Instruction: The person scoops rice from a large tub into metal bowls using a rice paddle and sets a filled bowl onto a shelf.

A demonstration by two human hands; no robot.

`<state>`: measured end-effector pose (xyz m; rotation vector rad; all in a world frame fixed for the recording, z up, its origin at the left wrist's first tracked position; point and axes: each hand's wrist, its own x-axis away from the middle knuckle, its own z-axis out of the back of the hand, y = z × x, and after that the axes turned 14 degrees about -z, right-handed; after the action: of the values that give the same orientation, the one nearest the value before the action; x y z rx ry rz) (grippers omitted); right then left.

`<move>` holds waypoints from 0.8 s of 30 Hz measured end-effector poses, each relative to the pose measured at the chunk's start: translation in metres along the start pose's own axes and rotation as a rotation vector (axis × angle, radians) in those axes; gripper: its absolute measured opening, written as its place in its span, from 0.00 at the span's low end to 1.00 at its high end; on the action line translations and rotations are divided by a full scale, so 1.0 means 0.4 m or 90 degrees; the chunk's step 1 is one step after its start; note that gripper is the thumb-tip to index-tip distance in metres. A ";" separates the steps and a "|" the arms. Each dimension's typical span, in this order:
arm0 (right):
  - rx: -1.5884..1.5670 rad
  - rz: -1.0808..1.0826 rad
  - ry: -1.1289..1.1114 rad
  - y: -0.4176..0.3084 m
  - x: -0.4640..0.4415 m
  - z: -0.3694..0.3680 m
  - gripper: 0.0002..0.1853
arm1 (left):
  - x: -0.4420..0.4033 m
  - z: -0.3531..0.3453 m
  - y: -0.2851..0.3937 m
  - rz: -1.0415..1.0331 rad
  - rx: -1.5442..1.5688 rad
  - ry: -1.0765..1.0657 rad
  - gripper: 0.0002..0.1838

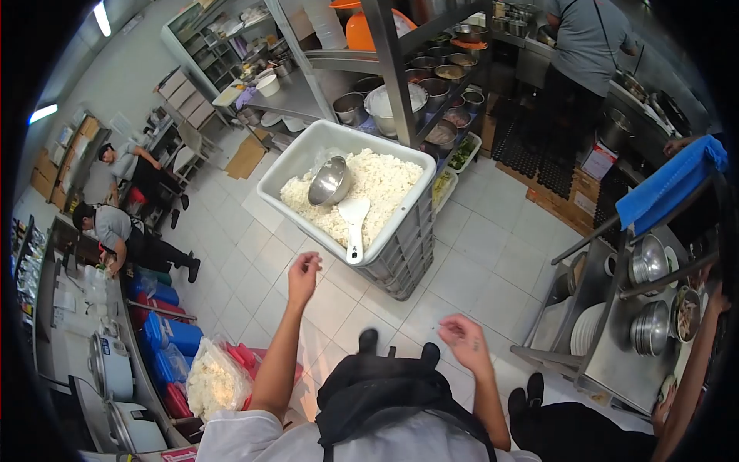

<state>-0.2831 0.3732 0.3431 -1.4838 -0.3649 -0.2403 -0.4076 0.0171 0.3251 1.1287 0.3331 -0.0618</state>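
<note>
Pale square tiles cover the floor [493, 246], with a black mat [531, 146] and flat cardboard [248, 154] lying on it. Two strip lights [101, 19] glow at upper left — beside a pale wall [85, 83]. A steel rack [391, 69] rises at upper centre; a steel worktop [604, 368] stands at right.

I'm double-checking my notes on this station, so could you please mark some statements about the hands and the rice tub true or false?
1. A metal bowl rests in the tub of white rice. True.
2. The left hand grips the white paddle. False: the paddle lies on the rice, and that hand holds nothing.
3. The right hand holds nothing. True.
4. The tub stands on a wooden table. False: it sits on grey crating.
5. A blue cloth hangs at the right of the view. True.
</note>
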 end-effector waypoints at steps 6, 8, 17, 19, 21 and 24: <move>0.176 0.165 -0.024 -0.136 -0.170 -0.257 0.17 | -0.228 0.086 -0.083 -0.039 -0.091 0.036 0.14; 0.236 0.258 0.086 -0.149 -0.240 -0.330 0.17 | -0.318 0.090 -0.128 -0.056 -0.127 0.012 0.16; 0.607 -0.078 0.173 -0.240 -0.468 -0.543 0.20 | -0.787 0.037 -0.468 -0.013 -0.352 -0.352 0.28; 0.715 -0.155 0.208 -0.253 -0.493 -0.579 0.21 | -0.799 0.029 -0.509 0.044 -0.294 -0.472 0.23; 0.735 -0.207 0.229 -0.265 -0.519 -0.596 0.23 | -0.802 0.028 -0.494 -0.002 -0.278 -0.484 0.20; 0.744 -0.267 0.235 -0.276 -0.531 -0.613 0.25 | -0.768 0.032 -0.484 0.052 -0.108 -0.483 0.13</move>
<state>-0.4984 0.1067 0.3524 -0.1914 -0.4046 -0.5136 -0.7378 -0.1146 0.2502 0.8759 -0.3777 -0.3715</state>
